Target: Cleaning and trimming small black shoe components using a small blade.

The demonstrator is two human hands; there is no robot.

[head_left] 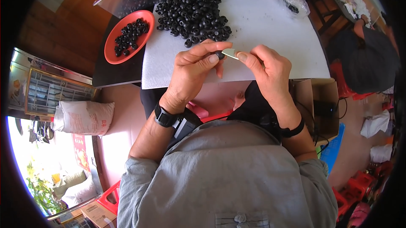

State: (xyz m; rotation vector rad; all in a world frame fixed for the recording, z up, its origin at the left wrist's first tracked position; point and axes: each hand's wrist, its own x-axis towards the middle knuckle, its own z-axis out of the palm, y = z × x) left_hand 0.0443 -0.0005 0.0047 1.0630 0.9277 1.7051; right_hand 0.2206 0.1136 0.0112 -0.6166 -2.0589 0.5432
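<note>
Above the sheet (275,29), left hand (191,68) pinches a half-hidden black piece (220,54), right hand (271,69) a pale tool (229,53).

Item one: small black piece (220,55), quantity one. Body rounded, surface dark; detail partly covered by my fingers. I had it pinched between the thumb and forefinger of my left hand (192,70), its right side turned toward the second item.

Item two: flat tool (229,53), quantity one. Colour pale greenish white; form thin and blade-like, with a straight lower edge. I gripped its right end between the thumb and fingers of my right hand (270,69), which hid the rest. Pose slanting, the left end higher in my view and right at the black piece; whether it entered I could not tell.
</note>
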